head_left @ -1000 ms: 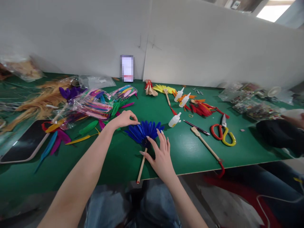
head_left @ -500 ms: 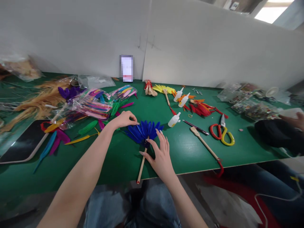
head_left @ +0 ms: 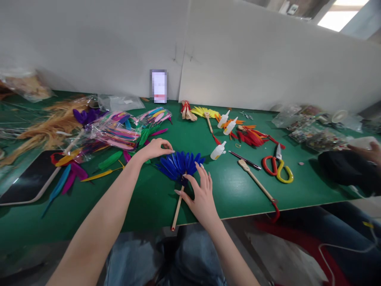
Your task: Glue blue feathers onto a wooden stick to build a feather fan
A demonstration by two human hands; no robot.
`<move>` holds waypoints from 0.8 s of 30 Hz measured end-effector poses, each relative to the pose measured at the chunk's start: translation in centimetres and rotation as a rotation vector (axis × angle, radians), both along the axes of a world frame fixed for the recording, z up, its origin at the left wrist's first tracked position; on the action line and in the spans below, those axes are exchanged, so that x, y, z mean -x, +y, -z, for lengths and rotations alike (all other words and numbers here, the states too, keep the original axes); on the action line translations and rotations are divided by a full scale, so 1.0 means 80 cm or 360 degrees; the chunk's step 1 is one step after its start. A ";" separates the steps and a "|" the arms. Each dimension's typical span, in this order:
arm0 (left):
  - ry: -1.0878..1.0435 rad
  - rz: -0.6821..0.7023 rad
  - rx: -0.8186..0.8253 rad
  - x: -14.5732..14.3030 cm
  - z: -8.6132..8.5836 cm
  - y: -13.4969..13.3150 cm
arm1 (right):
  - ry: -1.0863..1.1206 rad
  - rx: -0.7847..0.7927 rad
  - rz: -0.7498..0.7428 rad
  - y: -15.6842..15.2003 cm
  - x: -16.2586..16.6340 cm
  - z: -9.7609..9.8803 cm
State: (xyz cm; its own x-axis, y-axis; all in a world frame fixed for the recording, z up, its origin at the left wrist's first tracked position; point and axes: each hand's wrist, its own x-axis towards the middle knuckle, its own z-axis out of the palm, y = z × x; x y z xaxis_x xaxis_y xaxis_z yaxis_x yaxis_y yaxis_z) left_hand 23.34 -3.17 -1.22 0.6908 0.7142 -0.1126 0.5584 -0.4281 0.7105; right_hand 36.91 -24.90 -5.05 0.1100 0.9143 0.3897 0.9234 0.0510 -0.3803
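Observation:
A blue feather fan (head_left: 178, 165) with a thin wooden handle (head_left: 177, 212) lies in front of me, its feathers spread away from me and the handle's end at the table edge. My left hand (head_left: 157, 149) is closed in a pinch at the tip of a feather on the fan's upper left. On the other side, my right hand (head_left: 201, 190) holds the fan where feathers meet handle. Its index fingertip presses on the feather base, its thumb lies by the handle, and the other fingers rest along the right feathers.
White glue bottles (head_left: 218, 151), a pen (head_left: 245, 160), a bare wooden stick (head_left: 257, 180) and scissors (head_left: 278, 165) lie to the right. Bagged coloured feathers (head_left: 116, 131) and a dark tablet-like board (head_left: 26, 176) are at left. A phone (head_left: 158, 86) leans on the wall. Another person's hand (head_left: 369, 153) shows far right.
Both my hands and the blue fan stay almost in place. At the far right, the other person's hand has shifted slightly left.

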 end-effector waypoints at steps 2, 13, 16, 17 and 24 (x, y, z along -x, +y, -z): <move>-0.0006 0.0007 -0.0002 0.000 0.002 0.001 | -0.0001 -0.0009 0.0005 0.001 0.000 0.001; -0.0061 -0.0034 -0.0035 0.000 0.004 0.001 | 0.0079 -0.0035 -0.0038 0.000 -0.001 -0.002; -0.0112 -0.0081 -0.0056 -0.001 0.001 -0.002 | 0.0282 -0.0077 -0.0030 -0.002 -0.002 -0.006; -0.0130 -0.0108 -0.0067 -0.001 0.000 -0.002 | 0.0366 -0.0091 -0.0006 -0.002 -0.003 -0.007; -0.0409 -0.0579 -0.0232 0.001 -0.005 -0.003 | 0.0744 -0.0308 0.0226 -0.005 -0.008 -0.006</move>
